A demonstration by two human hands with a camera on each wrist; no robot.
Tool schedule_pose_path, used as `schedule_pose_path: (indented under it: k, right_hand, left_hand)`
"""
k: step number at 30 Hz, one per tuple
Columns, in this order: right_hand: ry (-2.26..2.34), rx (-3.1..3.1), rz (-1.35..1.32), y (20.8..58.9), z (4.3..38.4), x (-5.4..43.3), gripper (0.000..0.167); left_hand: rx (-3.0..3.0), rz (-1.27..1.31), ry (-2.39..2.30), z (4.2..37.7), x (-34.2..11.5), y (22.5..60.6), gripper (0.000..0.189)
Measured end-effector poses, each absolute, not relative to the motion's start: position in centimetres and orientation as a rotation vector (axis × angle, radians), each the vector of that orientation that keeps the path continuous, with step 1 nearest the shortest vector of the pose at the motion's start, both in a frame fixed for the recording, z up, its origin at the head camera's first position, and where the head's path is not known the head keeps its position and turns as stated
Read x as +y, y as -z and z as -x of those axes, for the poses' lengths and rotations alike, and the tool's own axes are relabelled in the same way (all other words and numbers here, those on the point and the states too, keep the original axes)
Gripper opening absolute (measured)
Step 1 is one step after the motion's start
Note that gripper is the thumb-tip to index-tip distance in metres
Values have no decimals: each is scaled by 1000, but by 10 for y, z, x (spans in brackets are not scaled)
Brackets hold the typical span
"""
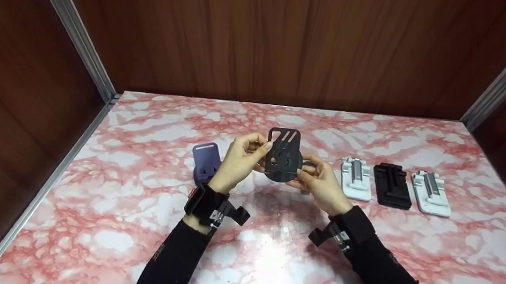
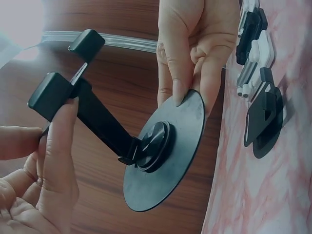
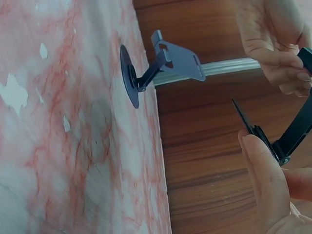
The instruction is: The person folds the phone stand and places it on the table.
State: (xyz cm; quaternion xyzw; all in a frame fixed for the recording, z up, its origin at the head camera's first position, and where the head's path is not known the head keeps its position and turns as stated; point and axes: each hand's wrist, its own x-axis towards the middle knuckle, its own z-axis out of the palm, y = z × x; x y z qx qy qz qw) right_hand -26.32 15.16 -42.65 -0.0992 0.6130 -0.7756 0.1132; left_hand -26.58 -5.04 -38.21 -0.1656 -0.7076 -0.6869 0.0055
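Observation:
A black phone stand (image 1: 283, 152) with a slotted plate and a round base is held up over the table between both hands. My left hand (image 1: 240, 162) pinches the plate's left edge between thumb and fingers. My right hand (image 1: 321, 183) pinches the rim of the disc base (image 2: 161, 180), thumb on one face and fingers on the other. In the left wrist view a hinged arm (image 2: 105, 117) joins plate and disc at an angle. Left of my left hand stands a purple phone stand (image 1: 207, 159), whose round base shows in the right wrist view.
On the right lie two white folded stands (image 1: 356, 180) with a black folded stand (image 1: 392, 186) between them. Another dark round-based stand (image 2: 263, 117) is on the table, mostly hidden behind my right hand in the head view. Wooden panels (image 1: 263, 39) enclose the marbled table (image 1: 131, 223).

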Motion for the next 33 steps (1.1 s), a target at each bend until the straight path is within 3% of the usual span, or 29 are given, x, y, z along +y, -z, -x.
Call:
schedule_pose_path:
  k: [33]
  right_hand:
    - [2336,2287,491,421,262,151,35]
  left_hand:
    - [-2214,355,2499,271,-48,393,10]
